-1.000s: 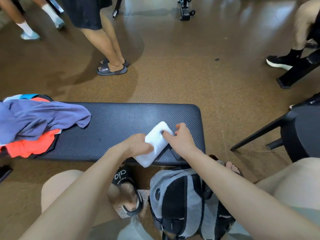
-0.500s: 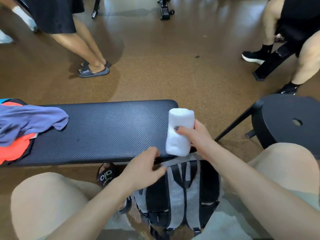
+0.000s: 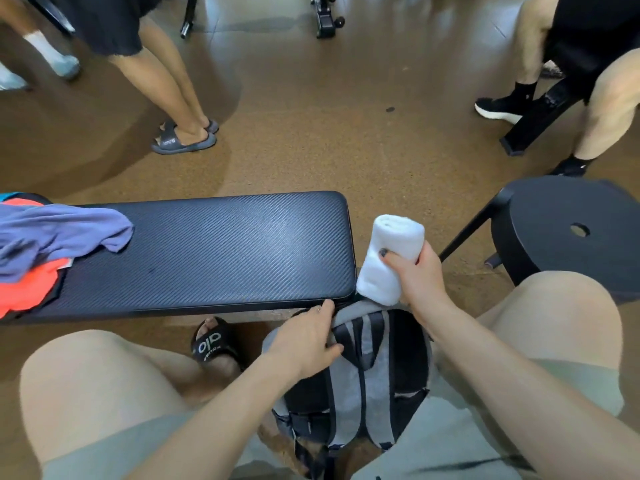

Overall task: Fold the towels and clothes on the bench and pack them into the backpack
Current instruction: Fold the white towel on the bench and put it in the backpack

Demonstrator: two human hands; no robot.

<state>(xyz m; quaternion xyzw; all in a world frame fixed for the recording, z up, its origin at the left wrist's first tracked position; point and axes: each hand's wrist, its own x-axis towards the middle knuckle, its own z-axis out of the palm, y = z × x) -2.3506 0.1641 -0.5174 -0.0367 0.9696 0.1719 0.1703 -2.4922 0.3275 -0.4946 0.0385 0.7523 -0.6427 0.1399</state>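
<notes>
Towel (image 3: 389, 258): white, rolled into a thick soft cylinder, terry surface, spiral layers visible at its upper end. Held tilted, just off the right end of the bench (image 3: 207, 251) and directly above the top of the backpack (image 3: 363, 375); its lower end is close to the backpack's top edge, contact cannot be told.

Right hand (image 3: 420, 280): fingers and thumb wrapped round the towel's middle, firm grip, dark-painted thumbnail showing.

Left hand (image 3: 306, 337): rests on the upper left of the backpack, fingers curled over the fabric at its top edge, thumb on the front; it appears to hold the fabric.

Backpack: grey cloth with black padded shoulder straps facing up, standing on the floor between the person's knees, just in front of the bench.

Bench: long black pad, ribbed diagonal weave texture, rounded corners.

Clothes (image 3: 52, 251): loose heap at the left end of the bench, blue-grey soft garment crumpled over an orange one.

Right of the bench: round black stool (image 3: 575, 233), matte, small hole in the seat.
</notes>
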